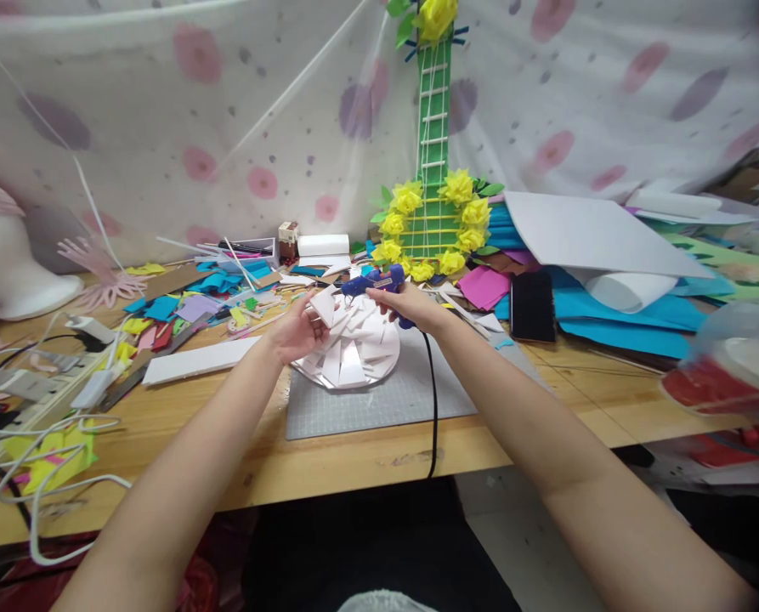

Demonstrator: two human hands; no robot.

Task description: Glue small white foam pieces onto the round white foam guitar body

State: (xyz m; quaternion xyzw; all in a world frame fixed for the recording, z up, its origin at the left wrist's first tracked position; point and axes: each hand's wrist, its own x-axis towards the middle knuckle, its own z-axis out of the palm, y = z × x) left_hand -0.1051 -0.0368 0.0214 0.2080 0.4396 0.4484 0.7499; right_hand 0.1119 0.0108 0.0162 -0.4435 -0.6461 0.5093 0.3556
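In my right hand (405, 304) is a blue glue gun (374, 284), gripped by its handle, its nozzle pointing left. My left hand (299, 330) pinches a small white piece of card (324, 304) close to the nozzle; I cannot tell whether they touch. Below both hands lies a round white disc covered with many overlapping white strips (352, 364). It sits on a grey cutting mat (334, 415) with a printed grid. A black cord (434, 399) hangs from the glue gun over the table's front edge.
Coloured paper scraps (206, 293) and a white board strip (197, 360) lie left. A green guitar-shaped craft (435, 127) with yellow flowers stands behind. A black phone (532, 308) and stacked blue sheets (614, 319) are right; white cables (48, 459) and a power strip (66, 387) far left.
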